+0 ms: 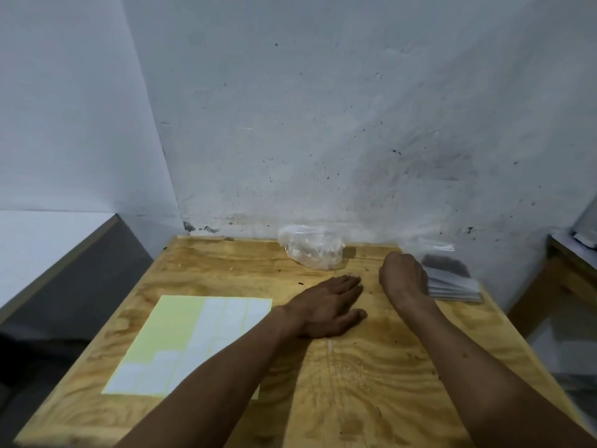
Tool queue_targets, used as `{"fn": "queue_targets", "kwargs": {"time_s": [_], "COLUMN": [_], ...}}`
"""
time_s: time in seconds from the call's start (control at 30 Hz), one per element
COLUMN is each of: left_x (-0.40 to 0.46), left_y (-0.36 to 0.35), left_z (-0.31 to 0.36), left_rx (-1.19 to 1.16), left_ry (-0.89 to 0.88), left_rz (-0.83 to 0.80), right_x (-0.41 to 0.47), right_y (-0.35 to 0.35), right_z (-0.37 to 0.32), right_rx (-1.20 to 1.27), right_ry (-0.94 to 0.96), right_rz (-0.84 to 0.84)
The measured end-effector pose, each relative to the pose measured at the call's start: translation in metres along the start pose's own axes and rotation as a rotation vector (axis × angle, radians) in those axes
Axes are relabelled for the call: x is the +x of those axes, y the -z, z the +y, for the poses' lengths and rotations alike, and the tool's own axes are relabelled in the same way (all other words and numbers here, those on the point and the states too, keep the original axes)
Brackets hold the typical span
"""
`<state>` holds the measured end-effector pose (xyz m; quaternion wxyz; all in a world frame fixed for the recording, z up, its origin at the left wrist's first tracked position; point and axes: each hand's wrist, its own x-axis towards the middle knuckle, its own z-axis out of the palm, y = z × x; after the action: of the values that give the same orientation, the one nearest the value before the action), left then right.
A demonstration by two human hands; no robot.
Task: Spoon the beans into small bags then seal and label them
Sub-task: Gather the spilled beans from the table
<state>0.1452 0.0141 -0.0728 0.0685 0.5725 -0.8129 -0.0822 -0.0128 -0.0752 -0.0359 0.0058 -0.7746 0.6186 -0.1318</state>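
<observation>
Careful: your left hand [326, 305] lies flat and empty, your right hand [403, 276], grip hidden, could topple the bag stack [455, 286] at two o'clock.

1. A pale grey-white plaster wall [323, 108] fills the far side, speckled with dark spots and carrying a darker smudge toward the right.
2. A second wall [64, 108] meets it at a corner on the left.
3. The plywood counter [371, 367], strongly grained, stands pushed against the far wall.
4. On the left, a white-topped surface [42, 240] with a dark grey side sits beside the counter.
5. On the right, a wooden frame [549, 286] of another piece of furniture shows at the edge.
6. The light is dim and even.
</observation>
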Motion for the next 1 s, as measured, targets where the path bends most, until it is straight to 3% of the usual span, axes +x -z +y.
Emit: {"fn": "queue_targets", "kwargs": {"time_s": [0.17, 0.3, 0.37, 0.53, 0.63, 0.7, 0.77, 0.83, 0.9, 1.0], "left_x": [-0.002, -0.003, -0.003, -0.002, -0.002, -0.003, -0.004, -0.006, -0.008, -0.009], "left_y": [0.000, 0.000, 0.000, -0.003, -0.003, -0.003, -0.002, 0.000, -0.001, 0.001], "left_z": [0.003, 0.005, 0.005, 0.003, 0.003, 0.004, 0.003, 0.006, 0.007, -0.003], "left_rx": [-0.026, -0.033, -0.035, -0.028, -0.021, -0.029, -0.044, 0.003, 0.133, 0.238], "left_ry": [0.015, 0.030, 0.030, 0.020, 0.015, 0.021, 0.018, -0.065, -0.112, 0.114], "left_rz": [0.011, 0.011, 0.015, 0.052, 0.060, 0.053, 0.091, 0.310, 0.656, 0.879], "right_x": [0.002, 0.002, 0.000, 0.003, 0.002, 0.002, 0.001, -0.002, -0.004, -0.004], "right_y": [-0.005, -0.008, -0.002, 0.020, 0.029, 0.032, 0.034, 0.032, 0.030, 0.026], "right_z": [-0.004, -0.005, -0.006, -0.003, -0.001, -0.001, 0.001, 0.004, 0.006, 0.007], "right_rx": [0.129, 0.462, 0.732, 1.797, 2.032, 1.936, 1.622, 1.179, 0.880, 0.767], "right_ry": [-0.036, -0.222, -0.351, -0.596, -0.646, -0.608, -0.505, -0.351, -0.225, -0.129], "right_rz": [-0.033, -0.085, -0.160, -0.544, -0.593, -0.575, -0.557, -0.512, -0.425, -0.358]}}
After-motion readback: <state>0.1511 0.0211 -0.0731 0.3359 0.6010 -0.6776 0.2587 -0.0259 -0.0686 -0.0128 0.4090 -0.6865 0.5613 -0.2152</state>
